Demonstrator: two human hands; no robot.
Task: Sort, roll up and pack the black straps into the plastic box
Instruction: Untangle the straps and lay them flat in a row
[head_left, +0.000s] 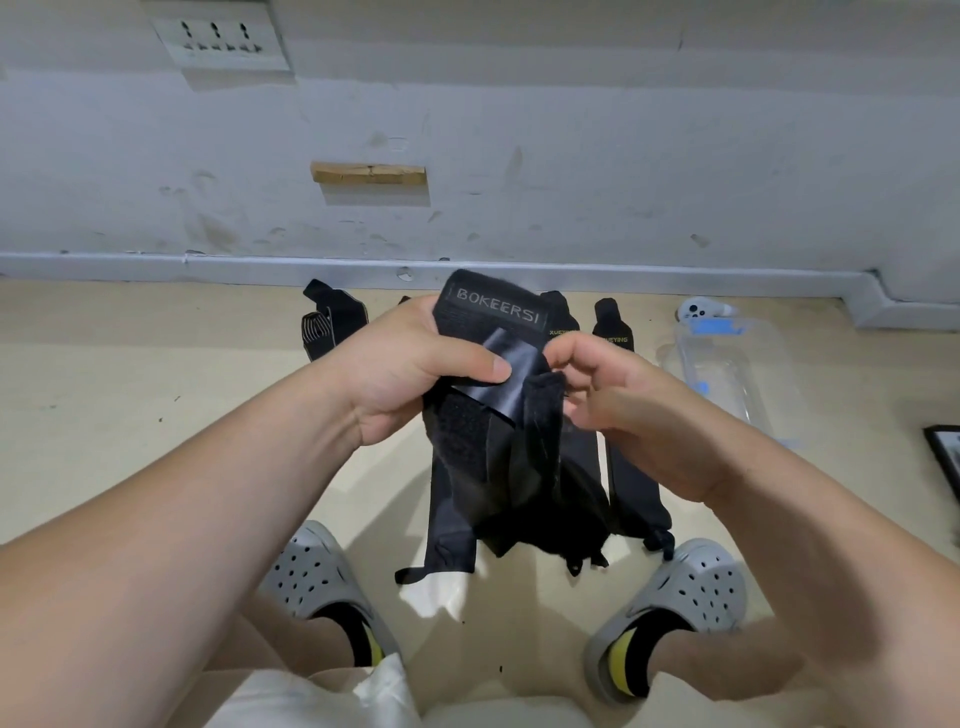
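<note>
Your left hand (410, 364) is closed round the upper part of a black strap (491, 312) at the centre of the frame. The thumb presses on a shiny patch just below the label, which reads "BOKEERSI". Your right hand (628, 400) has its fingers curled and pinches a folded edge of the same strap, just right of the left thumb. The strap is held off the floor (130, 395). Its loose length hangs down between your forearms towards the two grey clogs (311, 571) at the bottom of the frame.

Further black straps lie flat on the floor behind the held one. One lies left of centre near the skirting (332, 322), and a long one (636, 483) runs down just right of centre. It carries yellow-green lettering at its far end, partly hidden by your right hand.

The plastic box (727, 374) is clear with blue clips. It lies on the floor at the middle right of the frame, apart from both hands. I cannot tell from this view whether it holds anything. A white controller (698, 310) lies just beyond it. A dark frame (945, 457) is cut off at the right edge.
</note>
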